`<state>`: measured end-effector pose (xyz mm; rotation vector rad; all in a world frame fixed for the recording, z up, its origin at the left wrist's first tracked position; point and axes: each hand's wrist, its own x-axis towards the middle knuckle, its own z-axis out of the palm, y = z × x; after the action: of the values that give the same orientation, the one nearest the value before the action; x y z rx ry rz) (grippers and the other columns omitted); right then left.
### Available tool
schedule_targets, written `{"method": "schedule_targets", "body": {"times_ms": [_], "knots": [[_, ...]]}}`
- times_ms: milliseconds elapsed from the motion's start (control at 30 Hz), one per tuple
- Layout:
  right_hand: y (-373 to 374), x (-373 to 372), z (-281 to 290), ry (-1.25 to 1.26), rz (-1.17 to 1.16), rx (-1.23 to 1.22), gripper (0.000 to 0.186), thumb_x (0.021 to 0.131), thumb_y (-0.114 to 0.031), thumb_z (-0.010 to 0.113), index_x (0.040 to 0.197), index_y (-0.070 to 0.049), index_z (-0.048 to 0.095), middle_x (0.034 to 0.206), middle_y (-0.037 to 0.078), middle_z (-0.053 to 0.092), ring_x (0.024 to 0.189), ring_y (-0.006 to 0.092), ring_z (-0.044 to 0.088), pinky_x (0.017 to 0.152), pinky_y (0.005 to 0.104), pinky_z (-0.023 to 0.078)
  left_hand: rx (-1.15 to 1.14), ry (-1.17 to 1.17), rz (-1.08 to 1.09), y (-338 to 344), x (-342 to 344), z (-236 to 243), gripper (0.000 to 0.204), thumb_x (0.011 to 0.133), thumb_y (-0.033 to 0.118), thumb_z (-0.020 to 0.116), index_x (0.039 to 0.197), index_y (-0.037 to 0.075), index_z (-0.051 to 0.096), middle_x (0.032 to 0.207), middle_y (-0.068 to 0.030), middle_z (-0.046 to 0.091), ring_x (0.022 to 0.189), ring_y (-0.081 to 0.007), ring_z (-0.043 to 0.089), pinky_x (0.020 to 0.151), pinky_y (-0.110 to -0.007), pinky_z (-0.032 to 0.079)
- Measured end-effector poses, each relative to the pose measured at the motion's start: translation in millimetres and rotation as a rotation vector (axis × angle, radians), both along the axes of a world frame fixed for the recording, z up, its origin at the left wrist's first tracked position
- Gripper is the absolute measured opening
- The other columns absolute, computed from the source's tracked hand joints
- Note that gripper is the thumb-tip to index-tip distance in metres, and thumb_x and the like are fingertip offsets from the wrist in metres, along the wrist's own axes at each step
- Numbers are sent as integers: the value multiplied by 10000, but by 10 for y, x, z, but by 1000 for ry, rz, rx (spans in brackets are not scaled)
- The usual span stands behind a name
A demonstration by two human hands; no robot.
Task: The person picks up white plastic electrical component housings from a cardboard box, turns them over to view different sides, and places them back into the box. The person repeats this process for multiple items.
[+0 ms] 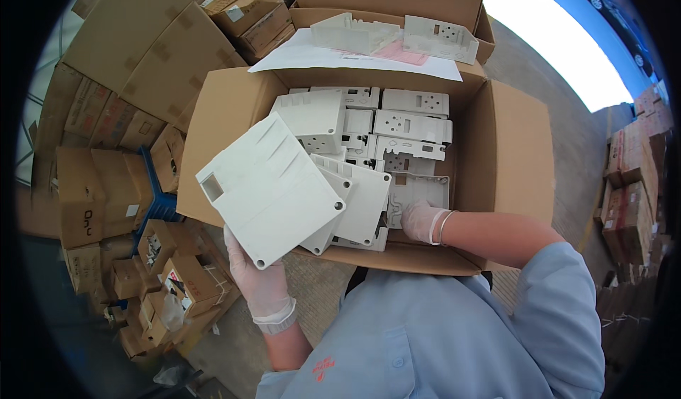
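My left hand (pixel 255 278), in a thin white glove, is closed on the lower edge of a white plastic cover (pixel 273 193). The cover is a square with slanted ridges, a small rectangular window and holes at its corners. It is held tilted over the left wall of an open cardboard box (pixel 507 158). Inside the box, my right hand (pixel 422 222), also gloved, is closed at the near side of an open white plastic housing (pixel 418 186); its fingertips are partly hidden. More white covers (pixel 365 200) lie partly under the held one.
Stacked white housings (pixel 411 126) fill the box. Behind it, a paper sheet (pixel 284 55) carries two more white plastic parts (pixel 440 39). Cardboard cartons (pixel 92 193) and a blue plastic stool (pixel 159 200) stand at the left; further cartons (pixel 628 200) are stacked at the right.
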<state>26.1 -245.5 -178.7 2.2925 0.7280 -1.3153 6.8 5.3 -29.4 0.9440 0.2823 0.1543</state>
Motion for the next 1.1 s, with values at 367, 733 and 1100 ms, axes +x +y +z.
{"method": "schedule_targets", "body": {"times_ms": [367, 733, 1100], "knots": [[-523, 225, 585, 463, -465, 186, 276, 836, -241, 658, 1045, -66, 698, 945, 67, 705, 877, 194, 675, 722, 333, 523, 112, 20, 133, 271, -245, -95, 366, 1007, 201, 406, 1343, 69, 459, 1328, -34, 511, 1172, -168, 532, 940, -303, 489], [-1265, -595, 1610, 424, -1660, 1966, 396, 889, -201, 632, 1217, -5, 526, 1048, 36, 623, 932, 115, 597, 809, 256, 486, 17, 112, 25, 314, 227, -191, 500, 950, 345, 545, 1332, 34, 459, 1333, -79, 502, 1205, -183, 493, 990, -347, 437], [-690, -822, 1426, 392, -1762, 2432, 430, 957, -274, 553, 1291, -32, 433, 1229, 67, 540, 1143, 167, 525, 971, 332, 442, 948, 180, -134, 509, 419, -220, 595, 977, 407, 477, 1384, -18, 389, 1347, -136, 458, 1234, -217, 445, 1031, -338, 343]]}}
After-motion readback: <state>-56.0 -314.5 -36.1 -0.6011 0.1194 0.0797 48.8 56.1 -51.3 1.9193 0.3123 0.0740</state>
